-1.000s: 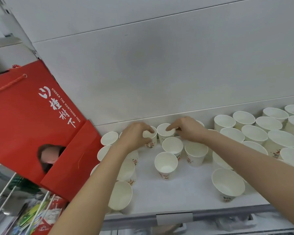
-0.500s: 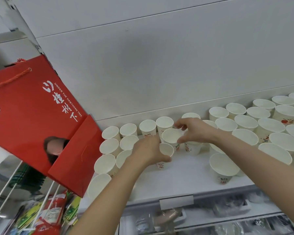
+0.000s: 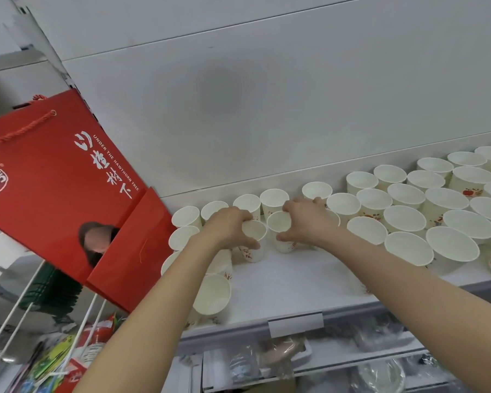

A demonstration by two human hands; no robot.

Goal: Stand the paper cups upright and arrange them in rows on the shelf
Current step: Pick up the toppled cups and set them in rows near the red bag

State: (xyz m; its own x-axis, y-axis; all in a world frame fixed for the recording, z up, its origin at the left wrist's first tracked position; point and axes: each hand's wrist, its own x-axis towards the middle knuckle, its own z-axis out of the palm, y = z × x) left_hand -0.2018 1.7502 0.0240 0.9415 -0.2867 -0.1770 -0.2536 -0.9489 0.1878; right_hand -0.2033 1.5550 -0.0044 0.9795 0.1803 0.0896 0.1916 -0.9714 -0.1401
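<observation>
Several white paper cups with red print stand upright on a white shelf (image 3: 292, 282). My left hand (image 3: 228, 228) is closed around one upright cup (image 3: 254, 236) in the middle of the shelf. Right beside it, my right hand (image 3: 306, 222) grips another upright cup (image 3: 279, 225). The two held cups stand side by side, almost touching. A row of cups (image 3: 274, 198) lines the back wall behind my hands. More cups (image 3: 404, 218) fill the right part of the shelf. One cup (image 3: 213, 293) stands near the front edge under my left forearm.
A red paper gift bag (image 3: 54, 188) with a rope handle hangs at the left, touching the shelf's left end. A grey shelf edge with a label holder (image 3: 295, 324) runs along the front. Below are packaged goods and white wire hooks (image 3: 26, 304).
Both hands came forward from the back row. My left hand pulled its cup up beside the cup in my right hand; the two cups now stand together.
</observation>
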